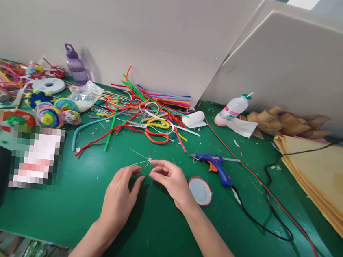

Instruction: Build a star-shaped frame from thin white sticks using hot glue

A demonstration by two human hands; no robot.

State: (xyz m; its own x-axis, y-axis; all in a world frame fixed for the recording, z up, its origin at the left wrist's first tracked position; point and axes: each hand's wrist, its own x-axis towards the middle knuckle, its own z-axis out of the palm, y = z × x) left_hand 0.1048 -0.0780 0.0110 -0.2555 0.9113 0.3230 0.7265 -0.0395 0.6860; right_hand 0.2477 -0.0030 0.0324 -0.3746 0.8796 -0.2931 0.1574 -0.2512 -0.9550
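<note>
A small piece of thin white spokes (pixel 149 160) radiates from a knotted white hub above the green table. My right hand (pixel 173 182) pinches it near the hub, with forefinger and thumb close together. My left hand (pixel 122 193) is curled at the lower left, its fingertips on one of the spokes; the exact contact is hard to make out. Right of my hands lie a round white lid with a red rim (pixel 200 191) and a blue glue gun (pixel 215 164). Beyond the hands are orange-handled scissors (pixel 157 137) among pipe cleaners (pixel 110 128).
A purple water bottle (pixel 76 66) and a pink-and-white bottle (pixel 233 109) stand near the grey partition. Coiled pipe-cleaner pieces (pixel 49 114) and a white ribbon roll (pixel 49 85) lie left. Red and black cords cross the right side beside folded yellow-brown sheets (pixel 317 172).
</note>
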